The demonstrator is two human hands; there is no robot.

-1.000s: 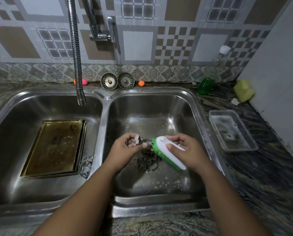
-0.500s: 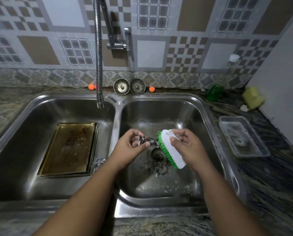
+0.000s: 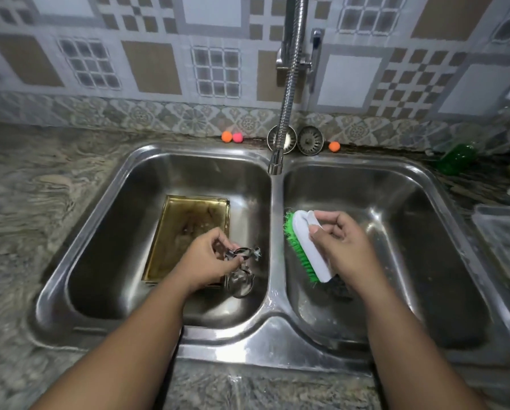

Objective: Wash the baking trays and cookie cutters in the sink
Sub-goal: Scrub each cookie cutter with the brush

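The left hand (image 3: pixel 209 258) is over the left basin of the double stainless-steel sink (image 3: pixel 273 329). Its thumb and curled fingers pinch a small shiny metal cookie cutter (image 3: pixel 245 253), which is held clear of the basin floor. Just below it, a second metal cookie cutter (image 3: pixel 241 284) lies on the floor of the same basin, near the divider. To the left of both, a rectangular gold-coloured baking tray (image 3: pixel 188 229) lies flat on the basin floor. It is smeared with dark marks, and the left wrist covers its near right corner.

The right hand (image 3: pixel 345 247) is over the right basin, close to the divider. Its fingers are wrapped round the handle of a white plastic scrubbing brush with green bristles (image 3: pixel 310 247), and the bristles face left. Under the brush's near end, a dark cluster of cookie cutters (image 3: pixel 339 288) sits on the right basin's floor, too blurred to count.

A flexible metal tap hose (image 3: pixel 289 84) hangs over the far end of the divider. Behind it, two round metal sink strainers (image 3: pixel 310 140) lean against the tiled wall, with small orange and pink balls (image 3: pixel 226 136) on either side. At the far right are a green bottle (image 3: pixel 458 158) and a clear plastic container (image 3: pixel 505 241).
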